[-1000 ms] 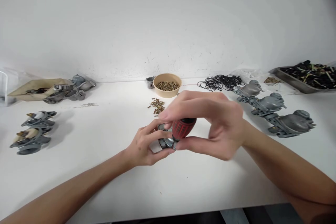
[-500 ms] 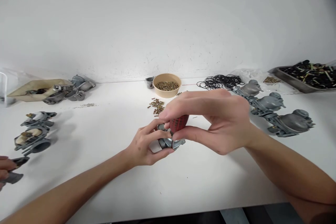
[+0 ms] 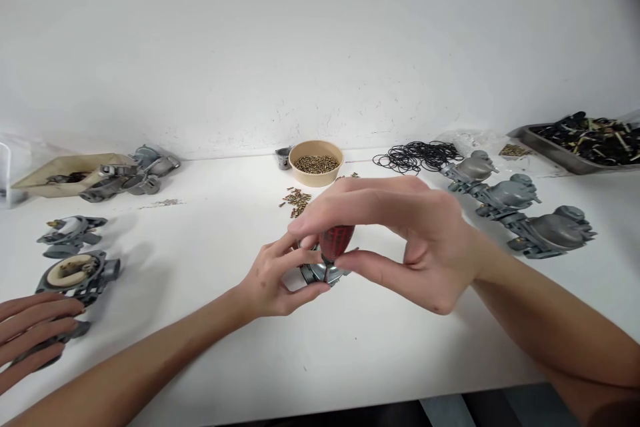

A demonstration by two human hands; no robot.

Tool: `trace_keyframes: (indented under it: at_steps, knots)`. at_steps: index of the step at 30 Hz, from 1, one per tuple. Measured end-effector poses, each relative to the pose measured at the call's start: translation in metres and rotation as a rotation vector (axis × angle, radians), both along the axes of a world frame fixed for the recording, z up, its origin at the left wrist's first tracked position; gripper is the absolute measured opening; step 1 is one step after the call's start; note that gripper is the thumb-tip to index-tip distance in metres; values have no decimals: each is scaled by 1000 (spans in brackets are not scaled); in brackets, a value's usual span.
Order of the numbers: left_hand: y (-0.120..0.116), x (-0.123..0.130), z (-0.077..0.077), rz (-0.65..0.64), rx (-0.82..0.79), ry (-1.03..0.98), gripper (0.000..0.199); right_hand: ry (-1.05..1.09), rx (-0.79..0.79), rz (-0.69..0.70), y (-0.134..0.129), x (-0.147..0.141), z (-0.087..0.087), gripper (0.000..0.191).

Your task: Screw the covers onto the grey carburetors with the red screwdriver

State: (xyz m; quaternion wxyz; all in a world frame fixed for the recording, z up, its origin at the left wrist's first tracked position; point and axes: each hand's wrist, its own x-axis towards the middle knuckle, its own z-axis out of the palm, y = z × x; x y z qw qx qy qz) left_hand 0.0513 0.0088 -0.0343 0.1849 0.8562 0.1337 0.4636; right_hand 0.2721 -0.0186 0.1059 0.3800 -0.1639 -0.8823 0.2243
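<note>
My left hand (image 3: 280, 279) grips a grey metal carburetor (image 3: 315, 273) at the middle of the table, thumb in front and fingers behind. Above it, my right hand (image 3: 400, 233) is closed on the red and dark handle of a screwdriver (image 3: 337, 240), which stands nearly upright with its lower end at the carburetor. Much of the carburetor is hidden by my fingers. Small brass screws (image 3: 297, 202) lie loose just behind my hands, near a round tan bowl (image 3: 317, 179) filled with more of them.
Three grey carburetors (image 3: 555, 230) stand in a row at right. Black rubber rings (image 3: 417, 157) and a metal tray (image 3: 555, 150) of dark parts are behind. At left, another person's hand (image 3: 37, 333) rests by open carburetors (image 3: 75, 273), near a tan tray (image 3: 50, 170).
My right hand has shifted slightly left and turned with the screwdriver. The other person's hand has come further in at left, and the open carburetors there have moved.
</note>
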Motion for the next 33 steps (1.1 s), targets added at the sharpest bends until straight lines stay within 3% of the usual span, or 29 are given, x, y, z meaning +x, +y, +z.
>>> trace_keyframes:
  at_steps: [7, 13, 22, 27, 33]
  knots:
    - [1, 0, -4, 3, 4, -16, 32, -72, 9, -58, 2, 2, 1, 37]
    - [1, 1, -1, -13, 8, -8, 28, -46, -88, 79, 3, 4, 3, 40]
    - [5, -3, -7, -35, 8, 25, 28, -28, 5, -151, -3, -1, 1, 31]
    - [-1, -2, -7, 21, -20, 59, 28, 6, 52, -260, 4, 0, -2, 31]
    - [-3, -2, -3, 38, -51, 92, 32, 93, 138, -288, 0, 17, 17, 31]
